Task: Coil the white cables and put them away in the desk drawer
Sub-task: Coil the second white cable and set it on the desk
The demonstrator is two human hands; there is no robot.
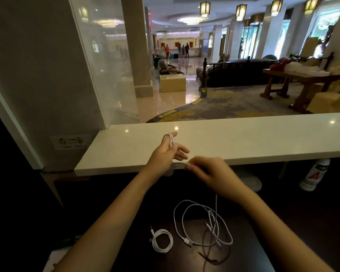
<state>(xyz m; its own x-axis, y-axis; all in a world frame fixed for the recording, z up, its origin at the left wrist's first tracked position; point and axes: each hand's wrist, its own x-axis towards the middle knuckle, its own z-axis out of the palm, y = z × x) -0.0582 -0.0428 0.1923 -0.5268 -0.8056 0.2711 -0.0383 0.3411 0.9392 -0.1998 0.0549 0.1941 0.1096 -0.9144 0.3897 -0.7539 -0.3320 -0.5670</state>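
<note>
Held cable [169, 138]: white and thin. It was looped round the fingers of the left hand [165, 154].
Middle of the held cable: it ran in a short, tight line from the left hand across to the right hand [210, 173], which pinched it.
Rest of the held cable: it hung down from the right hand and ended in big, messy loops [214, 222] lying flat on the dark desk [133, 248]. A small white plug [187, 242] showed at the near edge of the loops.
Coiled cable [162, 240]: white and wound into a small, neat ring. It lay flat on the desk, just left of the messy loops and not touching them. One short end stuck out at the top left.
</note>
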